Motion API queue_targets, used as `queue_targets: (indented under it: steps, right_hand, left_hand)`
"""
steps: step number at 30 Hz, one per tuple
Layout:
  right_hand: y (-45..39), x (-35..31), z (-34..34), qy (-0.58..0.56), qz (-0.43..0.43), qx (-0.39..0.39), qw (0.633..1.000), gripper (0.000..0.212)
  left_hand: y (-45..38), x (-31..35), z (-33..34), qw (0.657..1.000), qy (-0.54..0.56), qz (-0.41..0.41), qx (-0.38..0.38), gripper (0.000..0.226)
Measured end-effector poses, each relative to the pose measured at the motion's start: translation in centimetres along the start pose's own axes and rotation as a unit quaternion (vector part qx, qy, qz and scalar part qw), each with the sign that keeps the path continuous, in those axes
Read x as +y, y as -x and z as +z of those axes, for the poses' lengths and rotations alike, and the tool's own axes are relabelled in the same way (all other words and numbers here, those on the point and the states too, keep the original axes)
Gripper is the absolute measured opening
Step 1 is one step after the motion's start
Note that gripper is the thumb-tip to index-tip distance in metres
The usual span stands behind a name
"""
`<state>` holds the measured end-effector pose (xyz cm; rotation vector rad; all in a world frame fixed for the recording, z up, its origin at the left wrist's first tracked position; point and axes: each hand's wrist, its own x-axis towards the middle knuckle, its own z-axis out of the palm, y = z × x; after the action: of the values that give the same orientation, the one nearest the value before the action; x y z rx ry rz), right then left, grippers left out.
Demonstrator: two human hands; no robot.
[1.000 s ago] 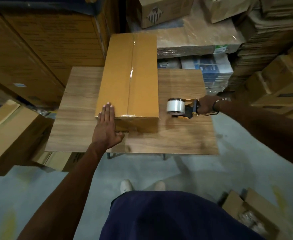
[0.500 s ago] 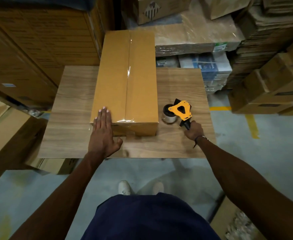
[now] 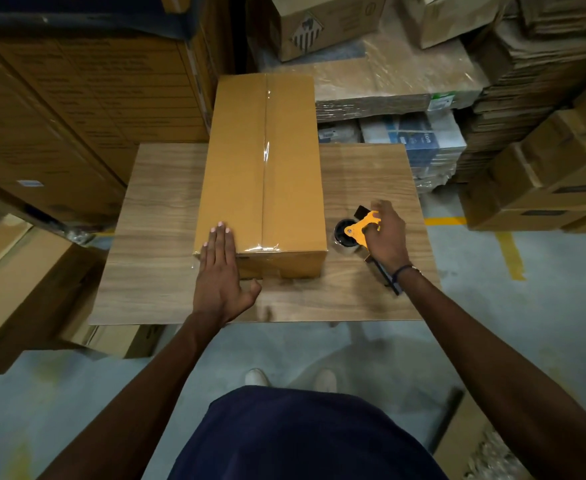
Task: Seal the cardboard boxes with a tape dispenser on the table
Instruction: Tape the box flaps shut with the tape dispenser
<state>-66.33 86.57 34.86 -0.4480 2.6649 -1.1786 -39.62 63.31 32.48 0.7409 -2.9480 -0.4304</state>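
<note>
Dispenser (image 3: 357, 231) under right hand (image 3: 386, 237) grip | box (image 3: 263, 168) just left

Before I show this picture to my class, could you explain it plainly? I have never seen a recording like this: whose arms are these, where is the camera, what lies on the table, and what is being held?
There is no machine here. A person wears a wide-angle camera on the head, looking forward and down, so you see their own arms, body and shoes from above.

On the wooden table lies a long cardboard box, with a strip of clear tape running along its top seam.

The left hand lies flat, fingers straight, on the near left corner of the box.

The right hand rests on a tape dispenser, yellow with a black roll holder, which lies on the table to the right of the box. The fingers curl over its yellow frame; how firm the grip is, I cannot tell.

Stacked cardboard boxes surround the table.
</note>
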Motion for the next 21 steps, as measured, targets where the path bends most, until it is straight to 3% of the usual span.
queue_targets:
  steps: [4,8,10,13,16,21]
  right_hand:
    - [2.9,-5.4,2.4,-0.04,-0.075,-0.019,0.996,0.046]
    - [4.6,-8.6,5.8,-0.06,-0.092,-0.021,0.994,0.046]
    - [4.7,-9.4,7.5,-0.049,-0.074,-0.033,0.995,0.052]
    - [4.4,-9.1,9.6,0.02,-0.02,-0.062,0.998,0.068]
    - [4.3,-8.5,10.5,0.057,0.008,-0.025,0.998,0.074]
    - [3.4,-7.3,10.8,-0.063,0.087,-0.013,0.994,0.096]
  left_hand:
    - [0.0,0.1,0.0,1.0,0.001,-0.005,0.015,0.105]
    - [-1.1,1.9,-0.9,0.997,0.029,-0.046,0.052,0.079]
    - [-2.6,3.2,-1.1,0.997,0.036,-0.023,0.061,0.068]
    - [-4.7,3.9,-0.4,0.999,0.021,0.029,0.019,0.07]
    - [-5.4,2.6,0.2,0.999,0.011,0.041,-0.004,0.075]
    - [-4.9,-1.5,-0.5,0.997,-0.009,0.073,0.003,0.081]
